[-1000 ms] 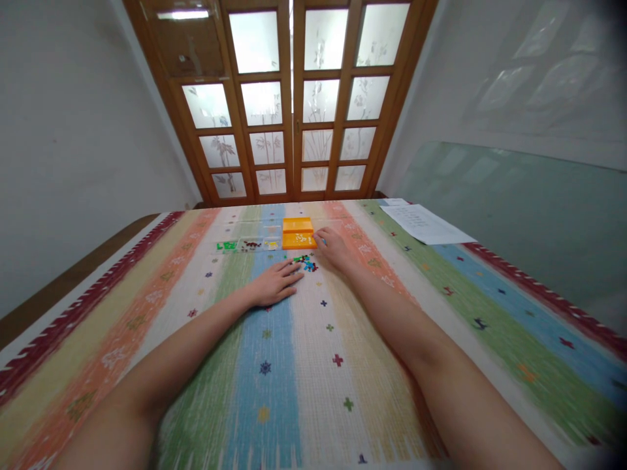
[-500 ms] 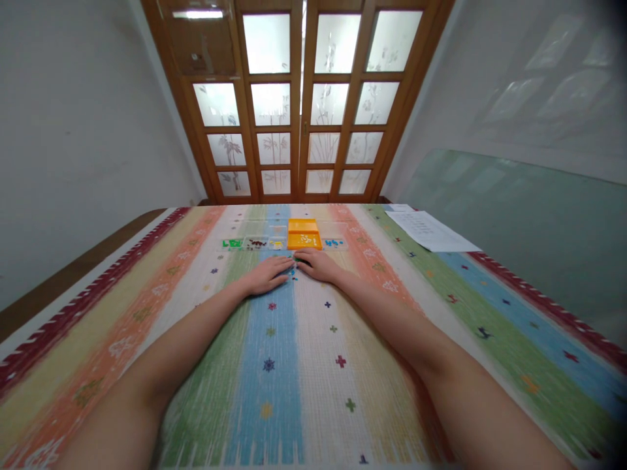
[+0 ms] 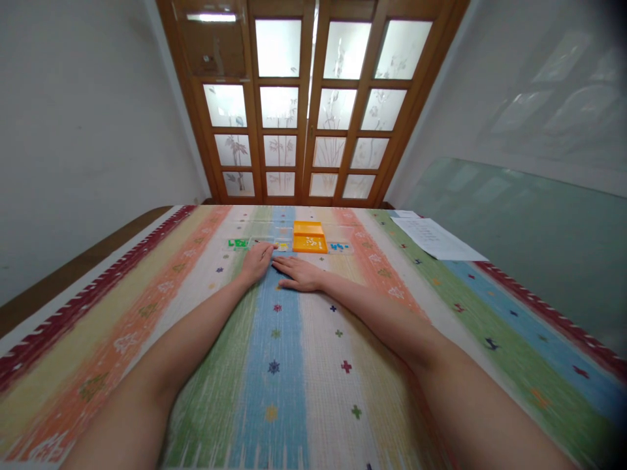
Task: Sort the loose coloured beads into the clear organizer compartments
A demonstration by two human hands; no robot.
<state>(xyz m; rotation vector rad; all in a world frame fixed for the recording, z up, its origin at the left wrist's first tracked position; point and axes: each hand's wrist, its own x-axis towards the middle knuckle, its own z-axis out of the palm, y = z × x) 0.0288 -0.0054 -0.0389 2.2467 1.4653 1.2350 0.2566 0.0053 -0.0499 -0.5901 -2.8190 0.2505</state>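
My left hand (image 3: 257, 257) reaches to the clear divided tray (image 3: 255, 239), its fingers drawn together at the compartment with dark red pieces. What it pinches is too small to make out. My right hand (image 3: 298, 275) lies flat on the striped cloth (image 3: 274, 365) just in front of the tray, fingers stretched out, holding nothing. The tray also holds green pieces (image 3: 238, 243), yellow pieces (image 3: 283, 247) and blue pieces (image 3: 339, 247). An orange box (image 3: 309, 236) with pale pieces stands in the middle of the row. The loose pile of small pieces is hidden under my right hand.
A sheet of paper (image 3: 435, 236) lies at the cloth's far right. A pane of glass (image 3: 514, 222) leans along the right wall. Wooden doors with frosted panes (image 3: 308, 111) stand behind the table. A brown table edge (image 3: 73, 274) shows at the left.
My left hand moved forward and left from the pile to the dark red compartment. My right hand slid left and back, flat onto the cloth where the pile lay.
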